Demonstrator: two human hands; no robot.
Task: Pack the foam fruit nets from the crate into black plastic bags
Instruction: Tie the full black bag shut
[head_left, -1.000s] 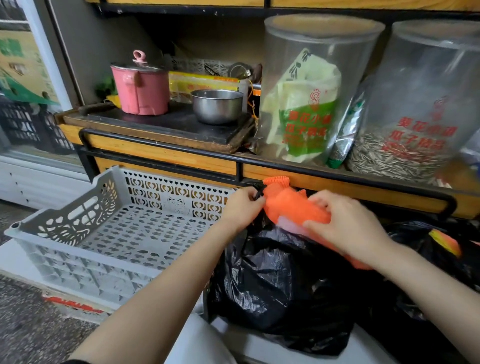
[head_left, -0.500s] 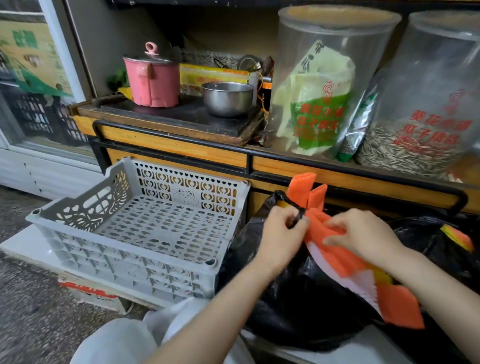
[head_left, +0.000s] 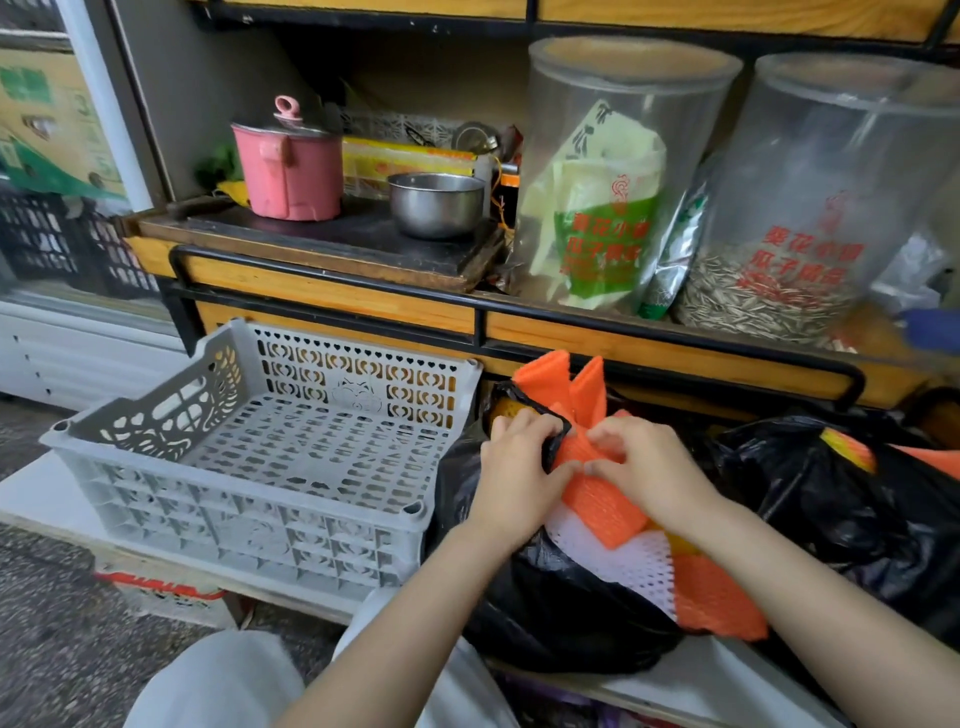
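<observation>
A grey perforated crate (head_left: 249, 499) stands at the left with nothing in it. Right of it sits a black plastic bag (head_left: 561, 618) stuffed with orange, white and yellow foam fruit nets (head_left: 602, 509) that spill from its mouth. My left hand (head_left: 517, 470) pinches the bag's black rim at its left side. My right hand (head_left: 652, 470) presses down on the orange nets at the opening, and its fingers curl around them. A second black bag (head_left: 831, 514) with nets showing at its top lies further right.
Above, a wooden shelf with a black rail (head_left: 467, 299) carries a pink pot (head_left: 288, 171), a steel bowl (head_left: 436, 205) and two large clear jars (head_left: 618, 171). The crate rests on a white board (head_left: 31, 493) above a speckled floor. My knees fill the bottom middle.
The view has come closer. My hands have drawn together at the bag's mouth, and the trailing orange and white nets lie lower against the bag.
</observation>
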